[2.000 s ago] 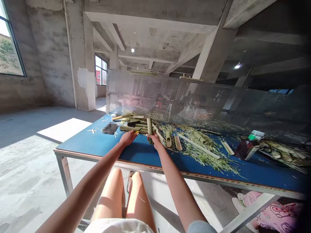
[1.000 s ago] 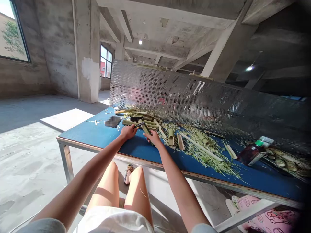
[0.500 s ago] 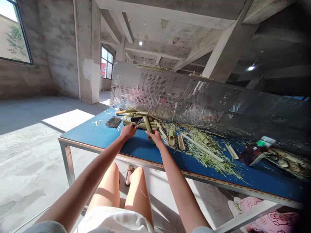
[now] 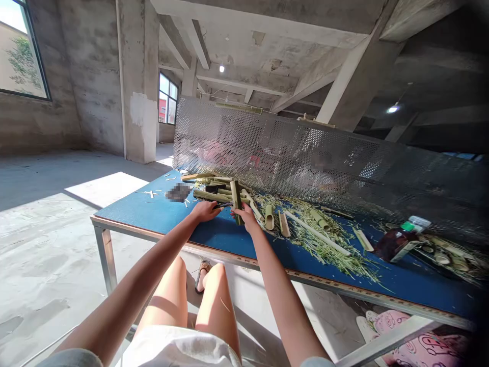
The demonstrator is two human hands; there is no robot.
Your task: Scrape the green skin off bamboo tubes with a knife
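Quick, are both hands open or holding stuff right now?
Left hand: closed, holding a thin dark tool.
Right hand: closed, holding a green bamboo piece.

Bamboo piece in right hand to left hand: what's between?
Head view: a slim dark tool, held by the left hand; contact with the bamboo piece is unclear.

Left hand (image 4: 205, 211) and right hand (image 4: 247, 215) curl in grips, near each other (yet apart), arms (image 4: 147, 272) stretched forward, converging.
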